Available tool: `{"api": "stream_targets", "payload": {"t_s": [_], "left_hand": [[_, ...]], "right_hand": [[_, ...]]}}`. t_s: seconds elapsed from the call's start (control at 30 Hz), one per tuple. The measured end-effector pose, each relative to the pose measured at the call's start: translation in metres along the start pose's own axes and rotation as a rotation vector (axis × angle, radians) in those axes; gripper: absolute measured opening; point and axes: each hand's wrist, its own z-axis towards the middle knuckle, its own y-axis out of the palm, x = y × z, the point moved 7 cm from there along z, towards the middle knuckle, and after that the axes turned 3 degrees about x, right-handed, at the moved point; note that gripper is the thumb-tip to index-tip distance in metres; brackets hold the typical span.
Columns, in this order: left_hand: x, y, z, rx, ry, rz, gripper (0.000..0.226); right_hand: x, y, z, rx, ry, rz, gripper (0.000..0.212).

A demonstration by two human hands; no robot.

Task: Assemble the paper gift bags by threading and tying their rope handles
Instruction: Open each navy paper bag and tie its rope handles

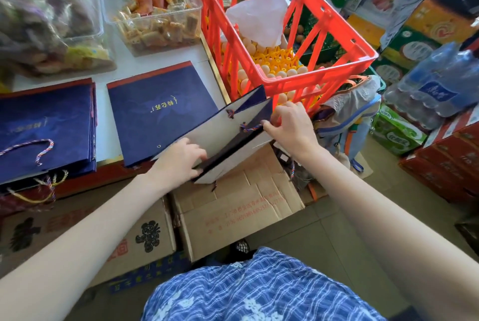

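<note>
Checked blue cloth (pixel 259 287) lowest in view | left hand (pixel 181 158) grips open gift bag (pixel 228 136) at its near end, off desk's (pixel 114 126) front-right corner | right hand (pixel 290 123) pinches rope handle (pixel 250 127) at bag's far rim

The open bag (pixel 228 134) is held over the cardboard box (pixel 238 206), between the two hands. The left hand (pixel 181 160) is at the bag's near left edge; the right hand (pixel 287 123) is at its far right corner, beside the rope knot (pixel 246 127). A flat bag (pixel 158 110) lies on the table (pixel 108 128) directly left of the open bag. A stack of bags (pixel 46 123) lies further left on the same table. The snack tub (pixel 153 9) stands behind the flat bag. The crate (pixel 285 35) stands right of the tub, behind the open bag, with eggs (pixel 264 69) in it. Water bottles (pixel 435 82) sit far right.
</note>
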Motion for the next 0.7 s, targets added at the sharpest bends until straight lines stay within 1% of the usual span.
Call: {"api": "stream_targets", "payload": {"t_s": [0.03, 0.1, 0.13, 0.17, 0.2, 0.23, 0.3, 0.33, 0.37, 0.4, 0.43, 0.47, 0.5, 0.53, 0.57, 0.6, 0.67, 0.7], "left_hand": [[-0.004, 0.0, -0.001, 0.03, -0.033, -0.025, 0.021], [-0.006, -0.007, -0.001, 0.142, -0.026, -0.05, 0.015], [-0.007, -0.01, -0.002, 0.187, 0.002, -0.047, 0.011], [-0.008, -0.012, -0.002, 0.211, 0.032, -0.042, 0.009], [-0.01, -0.014, -0.004, 0.234, 0.057, -0.033, 0.009], [-0.011, -0.018, -0.007, 0.26, 0.087, 0.005, 0.008], [-0.011, -0.026, -0.013, 0.325, 0.149, 0.119, 0.008], [-0.012, -0.031, -0.017, 0.352, 0.165, 0.163, 0.009], [-0.015, -0.034, -0.02, 0.374, 0.162, 0.187, 0.009], [-0.019, -0.036, -0.024, 0.395, 0.139, 0.188, 0.009], [-0.024, -0.036, -0.026, 0.398, 0.097, 0.153, 0.011], [-0.029, -0.036, -0.029, 0.394, 0.044, 0.088, 0.013], [-0.034, -0.035, -0.03, 0.387, -0.015, 0.014, 0.013], [-0.038, -0.033, -0.03, 0.382, -0.069, -0.042, 0.012], [-0.04, -0.032, -0.029, 0.375, -0.107, -0.067, 0.012], [-0.041, -0.032, -0.028, 0.373, -0.118, -0.072, 0.013], [-0.039, -0.034, -0.025, 0.378, -0.085, -0.069, 0.014], [-0.038, -0.036, -0.023, 0.382, -0.063, -0.064, 0.015]], "right_hand": [[-0.019, -0.002, -0.002, 0.061, -0.14, 0.001, 0.019], [-0.056, 0.007, -0.012, 0.053, -0.438, -0.011, 0.021], [-0.069, 0.019, -0.019, 0.009, -0.565, -0.086, 0.024], [-0.078, 0.034, -0.023, -0.064, -0.644, -0.181, 0.025], [-0.082, 0.048, -0.027, -0.169, -0.661, -0.285, 0.024], [-0.081, 0.061, -0.026, -0.26, -0.623, -0.365, 0.021], [-0.071, 0.071, -0.02, -0.334, -0.496, -0.377, 0.018], [-0.068, 0.072, -0.018, -0.298, -0.462, -0.317, 0.017], [-0.068, 0.067, -0.017, -0.208, -0.454, -0.23, 0.013], [-0.065, 0.06, -0.016, -0.099, -0.431, -0.154, 0.01], [-0.059, 0.051, -0.014, 0.029, -0.363, -0.094, 0.012], [-0.049, 0.044, -0.013, 0.128, -0.246, -0.059, 0.019], [-0.036, 0.041, -0.012, 0.179, -0.105, -0.033, 0.026], [-0.024, 0.04, -0.013, 0.184, 0.027, 0.023, 0.034], [-0.016, 0.045, -0.012, 0.143, 0.14, 0.131, 0.042], [-0.01, 0.055, -0.013, 0.052, 0.239, 0.275, 0.048], [-0.013, 0.079, -0.018, -0.198, 0.421, 0.545, 0.056], [-0.018, 0.09, -0.021, -0.286, 0.501, 0.663, 0.056]]}}
